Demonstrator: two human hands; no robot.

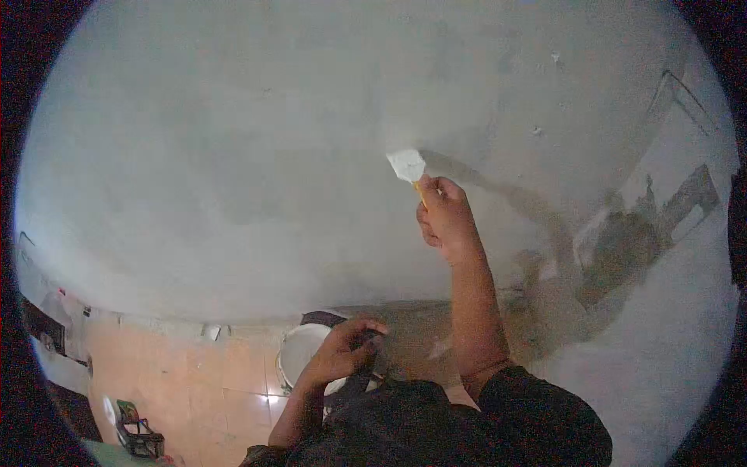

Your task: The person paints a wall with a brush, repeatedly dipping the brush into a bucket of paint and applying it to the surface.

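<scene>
Grey wall (pixel 233 156), perhaps damp, scraper (pixel 407 165), orange tiled floor (pixel 226 381)

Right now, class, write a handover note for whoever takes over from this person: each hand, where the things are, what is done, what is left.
Right hand: raised, grip shut on the yellow-handled white putty knife, blade against the grey plastered wall.
Left hand: low, fingers curled at a dark item beside the round white bucket; whether it grips is unclear.
The bucket stands on the orange tiled floor at the wall's foot.
Done: the wall around the blade looks evenly grey.
Left: cannot tell; the dark shapes to the right look like shadow.
</scene>
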